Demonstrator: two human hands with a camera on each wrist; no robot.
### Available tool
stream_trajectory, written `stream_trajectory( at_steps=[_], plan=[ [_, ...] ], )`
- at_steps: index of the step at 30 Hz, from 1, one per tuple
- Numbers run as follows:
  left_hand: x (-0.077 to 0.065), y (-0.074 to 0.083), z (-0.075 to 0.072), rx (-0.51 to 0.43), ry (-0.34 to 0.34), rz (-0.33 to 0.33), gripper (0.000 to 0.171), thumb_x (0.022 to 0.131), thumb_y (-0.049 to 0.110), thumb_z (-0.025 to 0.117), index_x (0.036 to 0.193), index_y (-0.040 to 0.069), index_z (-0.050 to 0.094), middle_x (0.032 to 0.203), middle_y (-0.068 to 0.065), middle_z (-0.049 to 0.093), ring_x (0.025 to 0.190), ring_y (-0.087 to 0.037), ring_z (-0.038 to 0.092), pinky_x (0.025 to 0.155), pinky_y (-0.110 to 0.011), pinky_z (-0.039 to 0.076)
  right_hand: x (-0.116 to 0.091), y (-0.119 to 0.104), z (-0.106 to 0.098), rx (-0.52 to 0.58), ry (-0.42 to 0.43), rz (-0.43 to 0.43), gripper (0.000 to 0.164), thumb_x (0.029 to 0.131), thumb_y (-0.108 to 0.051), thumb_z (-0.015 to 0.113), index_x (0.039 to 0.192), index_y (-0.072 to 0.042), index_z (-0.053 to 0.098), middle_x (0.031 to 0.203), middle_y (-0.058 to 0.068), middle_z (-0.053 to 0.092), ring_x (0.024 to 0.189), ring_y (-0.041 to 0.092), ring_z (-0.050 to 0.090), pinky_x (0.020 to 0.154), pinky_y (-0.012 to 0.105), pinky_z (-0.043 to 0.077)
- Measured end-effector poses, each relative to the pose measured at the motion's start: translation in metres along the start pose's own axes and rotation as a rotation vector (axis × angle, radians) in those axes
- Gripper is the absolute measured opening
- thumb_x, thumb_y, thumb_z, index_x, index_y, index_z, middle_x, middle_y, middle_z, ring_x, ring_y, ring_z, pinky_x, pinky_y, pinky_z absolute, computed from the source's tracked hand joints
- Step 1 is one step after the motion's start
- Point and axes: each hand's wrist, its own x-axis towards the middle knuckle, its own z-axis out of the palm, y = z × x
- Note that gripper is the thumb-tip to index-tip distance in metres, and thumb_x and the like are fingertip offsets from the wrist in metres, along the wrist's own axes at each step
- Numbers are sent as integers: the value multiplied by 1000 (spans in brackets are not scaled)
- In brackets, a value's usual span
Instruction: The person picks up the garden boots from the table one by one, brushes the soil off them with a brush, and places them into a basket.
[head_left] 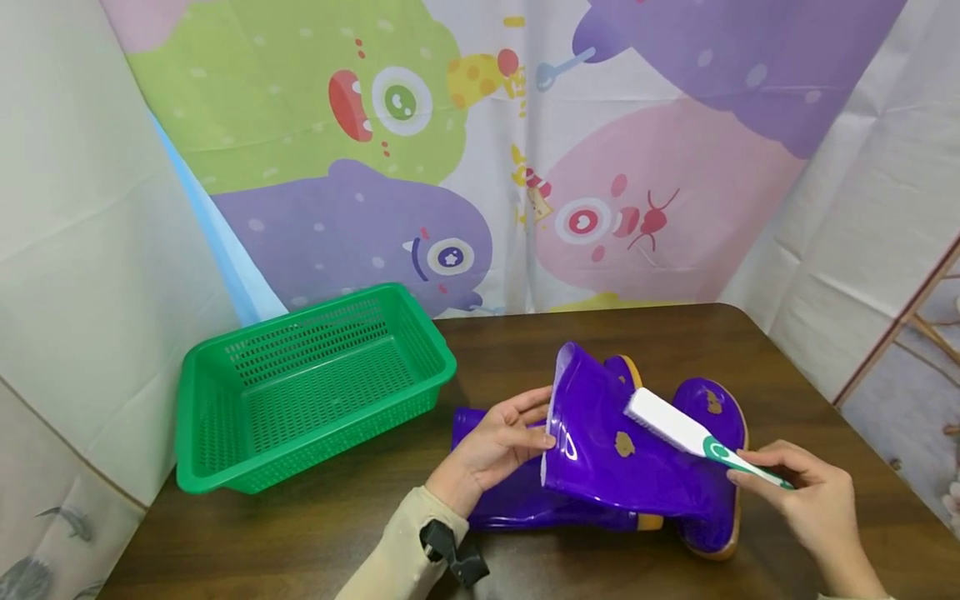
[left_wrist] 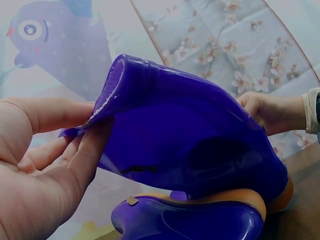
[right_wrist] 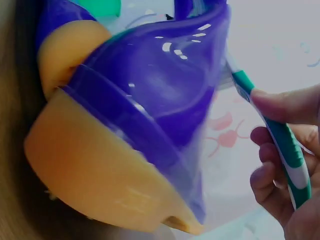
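Presently, the person's left hand (head_left: 498, 446), fingers partly spread, pinches the top edge of a purple boot (head_left: 585, 412) between thumb and fingers. The held boot lies over a second purple boot (head_left: 540, 512) on the brown table (head_left: 262, 542). The right hand (head_left: 810, 492) is curled round the handle of a white and green brush (head_left: 667, 421). The brush head is at the held boot's shaft, just beside a brown patch (head_left: 624, 444); bristle contact cannot be confirmed. Another patch marks its toe. A green basket (head_left: 442, 375) stands left of both boots.
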Motion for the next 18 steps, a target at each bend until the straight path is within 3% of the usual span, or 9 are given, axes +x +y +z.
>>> stream_trajectory(
  at_steps=[6,8,13,18],
  plan=[
    [1,-1,-3,13,-1,-2,70,82,-21,46,149,-12,28,120,-4,62,98,-13,65,82,-25,54,5,0,-4,504,-214,-314,35,58,36,68,88,18,69,80,15,69,71,13,64,50,21,45],
    [1,-1,-3,15,2,-2,70,82,-21,46,149,-12,28,120,-4,62,98,-14,65,81,-25,54,8,-2,-3,598,-289,-391,36,57,36,68,89,19,68,82,18,68,74,16,63,50,25,43],
    [1,-2,-3,8,3,3,69,81,-21,46,148,-12,29,119,-4,62,97,-15,65,81,-26,55,14,-7,-4,661,-444,-451,41,55,37,68,91,18,68,86,20,67,80,20,63,58,28,47],
    [1,-2,-2,-4,-1,-5,70,81,-23,45,148,-13,30,118,-4,62,98,-15,65,80,-26,55,15,-7,-14,553,-504,-303,48,56,40,62,94,13,71,86,16,67,77,17,63,59,27,49]
  ],
)
